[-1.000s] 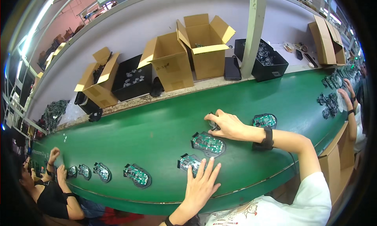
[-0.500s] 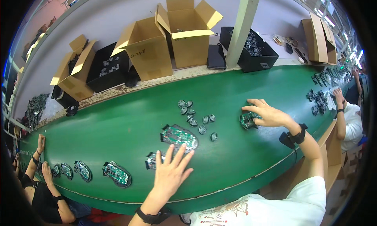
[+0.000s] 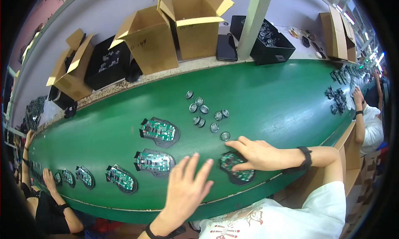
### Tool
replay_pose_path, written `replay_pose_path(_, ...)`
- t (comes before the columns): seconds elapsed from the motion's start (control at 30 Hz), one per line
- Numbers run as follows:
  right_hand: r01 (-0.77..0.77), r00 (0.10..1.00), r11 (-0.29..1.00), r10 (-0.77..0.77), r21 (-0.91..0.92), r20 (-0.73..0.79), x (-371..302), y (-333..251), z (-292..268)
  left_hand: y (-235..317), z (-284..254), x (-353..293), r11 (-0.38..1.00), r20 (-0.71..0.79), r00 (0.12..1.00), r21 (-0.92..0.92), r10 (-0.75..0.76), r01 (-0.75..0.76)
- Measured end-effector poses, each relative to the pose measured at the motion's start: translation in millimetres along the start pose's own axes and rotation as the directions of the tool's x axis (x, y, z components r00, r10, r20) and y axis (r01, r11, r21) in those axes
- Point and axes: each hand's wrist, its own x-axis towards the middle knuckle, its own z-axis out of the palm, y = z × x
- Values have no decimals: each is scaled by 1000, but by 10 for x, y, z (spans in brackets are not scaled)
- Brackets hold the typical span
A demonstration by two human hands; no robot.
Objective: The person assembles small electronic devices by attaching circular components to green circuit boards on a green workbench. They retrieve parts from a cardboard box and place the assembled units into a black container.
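Observation:
My left hand (image 3: 187, 189) hovers low over the green belt with its fingers spread, holding nothing. Just beyond its fingertips lies a dark mouse base with a green circuit board (image 3: 154, 161); a second mouse base (image 3: 159, 131) rests farther away. My right hand (image 3: 264, 156) reaches over a third mouse base (image 3: 235, 167), its thumb lying across the board and its index finger stretched apart. That index fingertip is close beside a small round scroll wheel (image 3: 225, 136); whether they touch I cannot tell. Several similar wheels (image 3: 204, 109) lie loosely grouped beyond.
More mouse bases (image 3: 121, 178) line the belt at left, near a co-worker's hand (image 3: 49, 181). Open cardboard boxes (image 3: 153, 39) and black bins (image 3: 272, 52) stand along the far ledge, beside a pale post (image 3: 254, 27). Dark parts (image 3: 336, 100) lie near another person at right.
My right hand has come nearer and leftward, with the mouse base moving along under it. The two bases by my left hand now lie farther left, clear of its fingers. Some wheels have shifted.

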Motion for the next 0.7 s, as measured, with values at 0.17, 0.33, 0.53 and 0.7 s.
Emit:
replay_pose_path(0.17,94,994,994,-91,53,-58,294,-211,94,126,125,-75,999,67,998,41,3,-6)
replay_pose_path(0.33,60,925,967,-148,-249,-351,305,-3,-163,65,147,-120,999,174,984,-28,33,-28)
replay_pose_path(0.53,80,932,986,-125,-144,-339,401,115,0,-20,432,-75,994,110,990,-77,85,-77)
replay_pose_path(0.7,141,964,979,-102,148,-246,387,40,-73,-208,274,-13,993,126,986,-44,112,-108)
